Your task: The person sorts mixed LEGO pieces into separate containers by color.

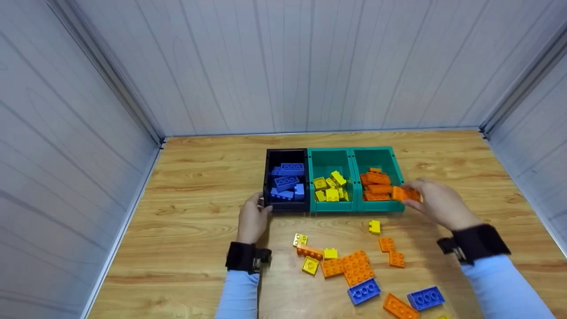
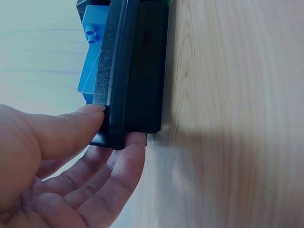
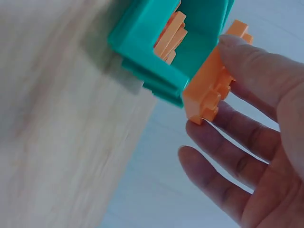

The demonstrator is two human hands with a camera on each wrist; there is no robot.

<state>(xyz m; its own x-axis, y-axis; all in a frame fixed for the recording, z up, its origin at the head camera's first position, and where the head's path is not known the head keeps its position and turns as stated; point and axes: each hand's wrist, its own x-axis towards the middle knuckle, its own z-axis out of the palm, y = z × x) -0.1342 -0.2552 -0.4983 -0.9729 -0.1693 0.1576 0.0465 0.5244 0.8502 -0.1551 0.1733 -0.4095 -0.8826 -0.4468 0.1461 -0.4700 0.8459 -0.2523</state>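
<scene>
My left hand (image 1: 252, 219) grips the front left corner of a black bin (image 1: 288, 207), thumb on its rim and fingers against its side. Several blue bricks (image 1: 286, 182) lie inside that bin. At the right end of the row, my right hand (image 1: 438, 201) pinches an orange toy brick (image 1: 405, 194) over the side rim of a green bin (image 1: 381, 206). The right wrist view shows this studded brick (image 3: 209, 78) tilted between thumb and fingers. Orange bricks (image 1: 376, 178) lie in that bin. Yellow bricks (image 1: 332, 194) fill part of the middle green bin (image 1: 330, 153).
Loose bricks are scattered on the wooden table (image 1: 186, 221) in front of the bins: a large orange brick (image 1: 359, 268), a blue brick (image 1: 364, 291), another blue brick (image 1: 426, 298) and a yellow brick (image 1: 374, 227) among them. Pale panels (image 1: 288, 66) wall the table's back and sides.
</scene>
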